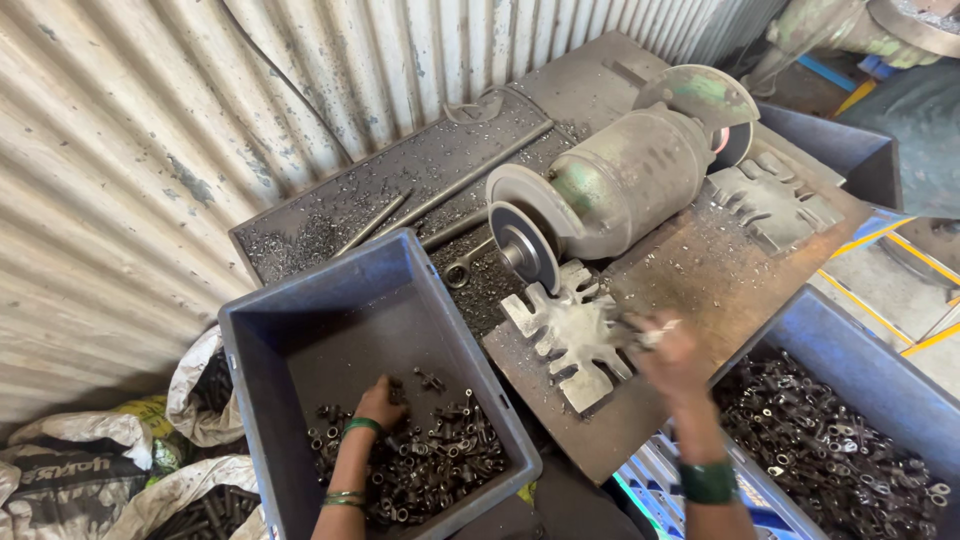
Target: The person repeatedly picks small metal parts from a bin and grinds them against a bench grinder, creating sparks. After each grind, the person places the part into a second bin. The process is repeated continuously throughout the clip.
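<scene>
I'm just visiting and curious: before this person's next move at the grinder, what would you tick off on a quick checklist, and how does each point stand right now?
1. Left hand has reached the small metal parts in the blue bin: ok, it rests on the pile.
2. Right hand holds a piece: cannot tell, it is blurred by motion.
3. Right hand is off the grinding wheel: ok, it is over the toothed metal plate, apart from the wheel.
4. Wheel is spinning: cannot tell.
5. Second bin on the right holds parts: ok, it looks well filled.
6. Hands protected: not ok, both are bare, with only bangles at the wrists.
</scene>
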### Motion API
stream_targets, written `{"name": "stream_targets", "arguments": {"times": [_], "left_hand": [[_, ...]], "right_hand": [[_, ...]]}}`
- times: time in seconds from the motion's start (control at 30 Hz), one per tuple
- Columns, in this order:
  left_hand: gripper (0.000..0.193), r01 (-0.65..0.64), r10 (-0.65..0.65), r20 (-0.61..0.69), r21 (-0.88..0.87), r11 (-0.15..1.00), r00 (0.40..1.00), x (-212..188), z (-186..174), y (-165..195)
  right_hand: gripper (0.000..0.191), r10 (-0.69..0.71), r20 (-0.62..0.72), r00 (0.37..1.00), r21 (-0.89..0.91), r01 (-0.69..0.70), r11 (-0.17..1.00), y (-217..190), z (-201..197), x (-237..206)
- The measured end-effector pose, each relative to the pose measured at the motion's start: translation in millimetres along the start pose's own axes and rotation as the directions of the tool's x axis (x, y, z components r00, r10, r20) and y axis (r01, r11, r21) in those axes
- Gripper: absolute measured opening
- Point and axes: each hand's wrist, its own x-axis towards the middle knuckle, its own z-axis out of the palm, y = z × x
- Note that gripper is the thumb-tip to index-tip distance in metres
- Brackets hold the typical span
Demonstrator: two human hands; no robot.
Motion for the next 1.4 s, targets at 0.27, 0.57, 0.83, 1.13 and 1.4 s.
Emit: {"name": "stream_targets", "arguments": {"times": [0.27, 0.57, 0.83, 1.13, 1.4], "left_hand": [[0.059, -0.071, 0.056, -0.070, -0.231, 0.970, 0.996, 5, 7, 10], [0.034, -0.081, 0.280, -0.016, -0.972, 0.223, 0.960, -5, 21, 58], [0.032, 0.020, 0.416, 0.082, -0.988, 0.150, 0.906, -32, 46, 88], [0.025, -0.266, 0.185, -0.204, -0.861, 0.434, 0.961, 23, 30, 76], [0.065, 0.066, -0.073, 0.026, 0.216, 0.974, 0.997, -1, 26, 68]], "right_hand": [[0.024, 0.596, -0.078, 0.799, -0.440, -0.564, 0.699, 32, -149, -14], [0.042, 0.050, 0.377, 0.925, 0.226, -0.144, 0.963, -98, 5, 0], [0.055, 0.058, 0.522, 0.851, 0.350, -0.276, 0.895, -137, 66, -28], [0.020, 0.381, 0.563, 0.733, 0.175, -0.557, 0.812, -19, 77, -12], [0.026, 0.376, 0.358, 0.855, -0.001, -0.402, 0.916, -9, 71, -3]]}}
